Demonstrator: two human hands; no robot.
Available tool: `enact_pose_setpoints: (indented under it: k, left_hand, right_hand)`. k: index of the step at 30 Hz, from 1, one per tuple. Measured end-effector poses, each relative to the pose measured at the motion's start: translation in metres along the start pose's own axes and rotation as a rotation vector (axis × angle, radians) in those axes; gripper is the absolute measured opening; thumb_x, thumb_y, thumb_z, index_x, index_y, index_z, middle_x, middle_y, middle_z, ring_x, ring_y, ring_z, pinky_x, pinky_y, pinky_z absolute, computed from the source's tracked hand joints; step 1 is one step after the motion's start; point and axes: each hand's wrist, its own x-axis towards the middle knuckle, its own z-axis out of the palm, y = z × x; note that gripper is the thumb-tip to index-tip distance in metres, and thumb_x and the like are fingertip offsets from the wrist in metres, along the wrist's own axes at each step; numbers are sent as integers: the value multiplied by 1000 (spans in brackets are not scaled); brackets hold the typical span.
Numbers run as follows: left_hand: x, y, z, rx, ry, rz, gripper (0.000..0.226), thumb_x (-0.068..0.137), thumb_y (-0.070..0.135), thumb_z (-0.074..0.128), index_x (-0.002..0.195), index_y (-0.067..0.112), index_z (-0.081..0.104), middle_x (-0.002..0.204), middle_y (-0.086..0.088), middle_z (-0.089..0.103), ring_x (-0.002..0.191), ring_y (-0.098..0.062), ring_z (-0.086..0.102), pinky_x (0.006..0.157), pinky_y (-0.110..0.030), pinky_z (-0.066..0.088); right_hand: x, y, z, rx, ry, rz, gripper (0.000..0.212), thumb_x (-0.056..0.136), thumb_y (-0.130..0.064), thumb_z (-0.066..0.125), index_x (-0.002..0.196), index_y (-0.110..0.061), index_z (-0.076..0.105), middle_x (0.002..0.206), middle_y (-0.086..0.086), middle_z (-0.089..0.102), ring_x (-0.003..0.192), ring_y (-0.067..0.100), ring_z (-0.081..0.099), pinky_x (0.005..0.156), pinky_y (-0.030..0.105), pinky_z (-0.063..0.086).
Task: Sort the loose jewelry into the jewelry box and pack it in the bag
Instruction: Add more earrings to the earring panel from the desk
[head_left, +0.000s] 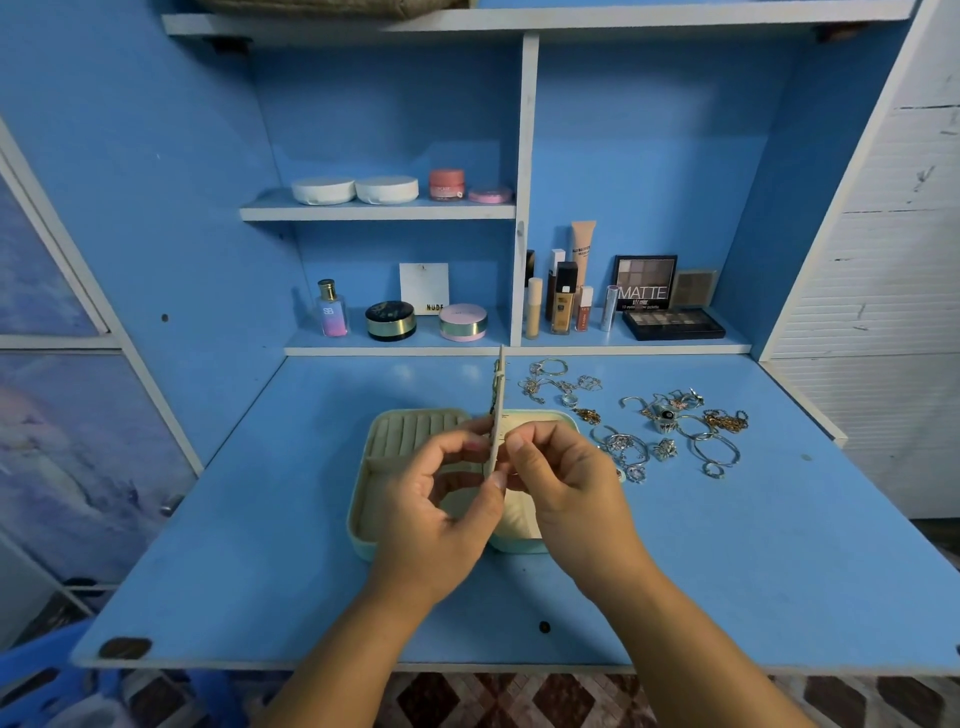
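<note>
An open mint-green jewelry box (363, 499) with a cream lining lies on the blue desk in front of me. Its thin middle divider panel (500, 395) stands upright, seen edge-on, with small jewelry pieces hanging on it near the top. My left hand (441, 504) pinches the panel's lower edge from the left. My right hand (566, 483) pinches it from the right, fingertips against the panel. Loose jewelry (670, 426), silver and gold rings, chains and bangles, lies scattered on the desk to the right of the box.
Cosmetics stand on the back shelves: a perfume bottle (332, 309), compacts (390, 320), foundation tubes (562, 304) and an eyeshadow palette (670, 322). The blue desk (260, 545) ends at a front edge near me. A blue plastic basket (47, 686) sits on the floor at lower left.
</note>
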Motion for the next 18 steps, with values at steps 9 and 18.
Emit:
enact_pose_setpoints:
  k: [9,18]
  left_hand:
    - [0,-2,-1,-10,-27,-18,27,78,26,69,103,16,66,107,1,72,92,-19,71,79,-31,58]
    - [0,1,-1,-15,-40,-3,29,78,26,69,103,12,65,111,2,71,94,-13,70,79,-24,56]
  right_hand:
    - [-2,-14,0,-447,-29,-160,20,93,-17,58,73,-23,58,56,-21,59,54,-2,52,54,9,38]
    - [-6,-4,-1,-325,44,-109,9,91,-16,61,84,-21,65,74,-4,70,70,12,66,67,27,54]
